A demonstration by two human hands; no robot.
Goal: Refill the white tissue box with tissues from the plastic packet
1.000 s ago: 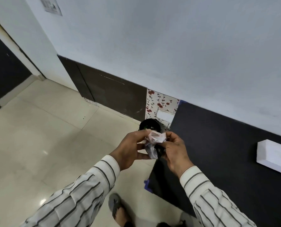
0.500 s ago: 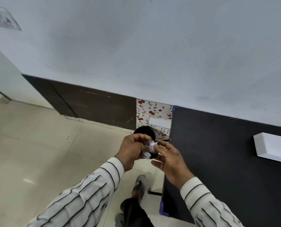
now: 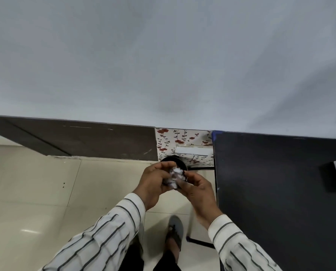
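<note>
Head view: your left hand (image 3: pixel 153 182) and right hand (image 3: pixel 199 190) both grip the crumpled plastic packet (image 3: pixel 175 177) over a black bin (image 3: pixel 173 159); the refill seems done, and only discarding remains.

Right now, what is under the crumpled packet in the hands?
A round black bin on the floor; the left hand, right hand and crumpled packet cover its inside.

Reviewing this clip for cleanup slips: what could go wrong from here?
1. The crumpled plastic packet in the left hand looks light, and the hands hide most of the black bin below, so a drop may land on the floor.
2. The right hand, blurred beside it, could knock the packet loose early.
</note>
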